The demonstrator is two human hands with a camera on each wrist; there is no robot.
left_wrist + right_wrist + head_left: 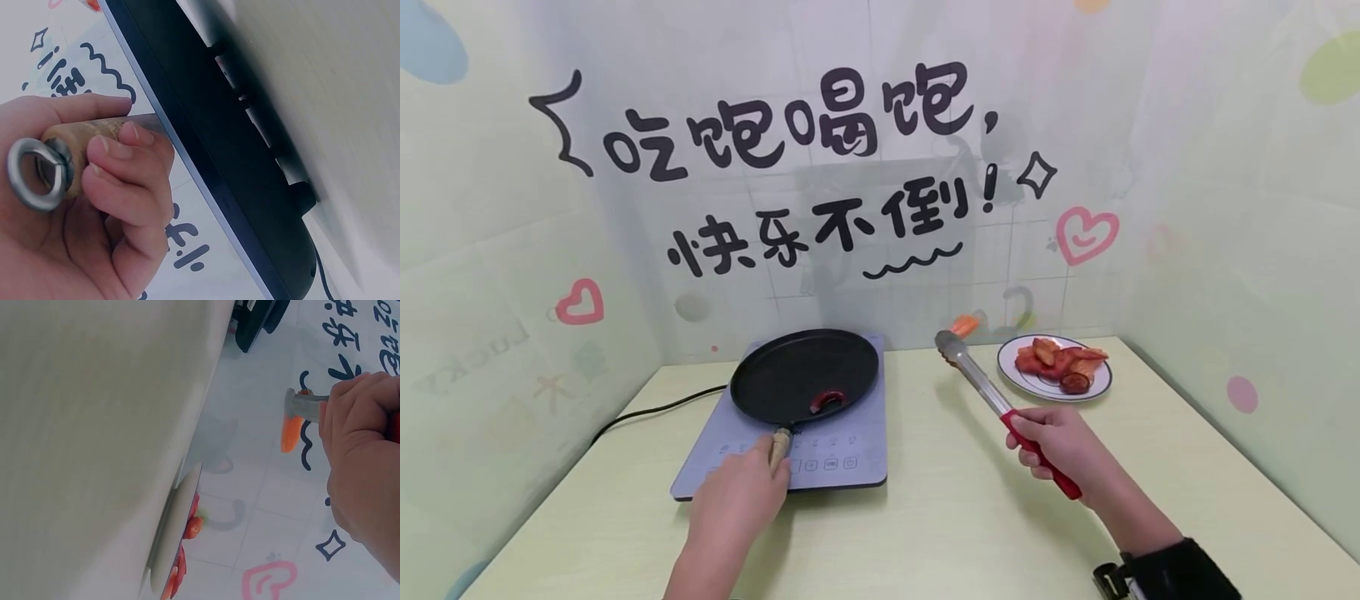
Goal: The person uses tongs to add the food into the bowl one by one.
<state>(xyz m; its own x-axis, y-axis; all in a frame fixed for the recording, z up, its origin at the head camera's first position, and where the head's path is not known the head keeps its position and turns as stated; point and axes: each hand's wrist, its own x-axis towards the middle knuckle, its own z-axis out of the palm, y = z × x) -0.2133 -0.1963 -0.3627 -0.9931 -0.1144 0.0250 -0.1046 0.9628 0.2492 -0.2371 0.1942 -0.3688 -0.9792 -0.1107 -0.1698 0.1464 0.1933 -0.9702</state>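
My left hand (739,490) grips the wooden handle (780,450) of a black flat pan (797,371). In the left wrist view, the fingers curl round this handle (94,134), which ends in a metal ring (31,199). A dark red, curved piece of food (827,401) lies in the pan near its right side. With my right hand (1060,442) I hold metal tongs (983,383) by their red grips. An orange piece of food (966,325) sticks out from the tongs' tips, raised above the table; it shows also in the right wrist view (290,434).
Beneath the pan is a grey-blue induction cooker (865,433), its black cable (658,408) running left. A white plate (1011,367) with a dark rim, holding several reddish food pieces (1056,360), stands at the back right. Printed curtains (865,275) enclose the pale table (940,508).
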